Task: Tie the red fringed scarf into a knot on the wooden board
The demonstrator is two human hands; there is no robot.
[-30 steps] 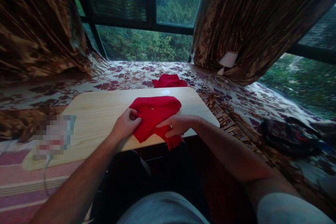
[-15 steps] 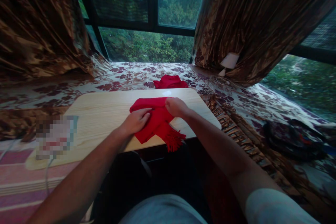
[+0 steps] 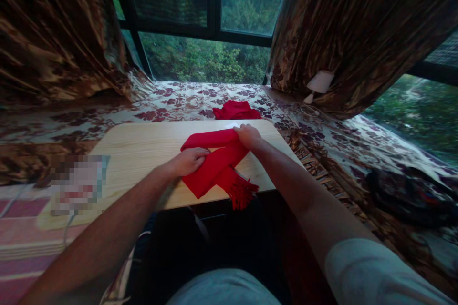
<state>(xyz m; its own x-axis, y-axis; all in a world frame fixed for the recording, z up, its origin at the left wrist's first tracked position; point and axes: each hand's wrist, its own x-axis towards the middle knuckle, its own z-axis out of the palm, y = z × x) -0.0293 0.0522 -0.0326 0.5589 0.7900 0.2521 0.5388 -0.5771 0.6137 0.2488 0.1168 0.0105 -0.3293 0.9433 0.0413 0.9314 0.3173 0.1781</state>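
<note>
A red scarf [image 3: 211,169] with a fringed end [image 3: 244,191] lies folded in crossing bands on a light wooden table [image 3: 150,143]. The fringe hangs over the near edge. My right hand [image 3: 249,136] is closed on the scarf's far right fold, with its fingers bent round the cloth. At the left side, my left hand [image 3: 190,160] grips the scarf near its fold, fingers together on the fabric; the undersides of the fingers are hidden.
Another bunch of red cloth [image 3: 236,110] sits just past the table's far edge, on the flowered cover [image 3: 179,100]. A blurred-out flat item [image 3: 78,185] with a cable lies at left. A small white lamp [image 3: 320,82] and a dark bag [image 3: 408,195] stand to the right.
My right hand has moved a little away and to the right with the scarf's fold, opening a gap between the bands. The left hand stays on the scarf. The view has shifted slightly.
</note>
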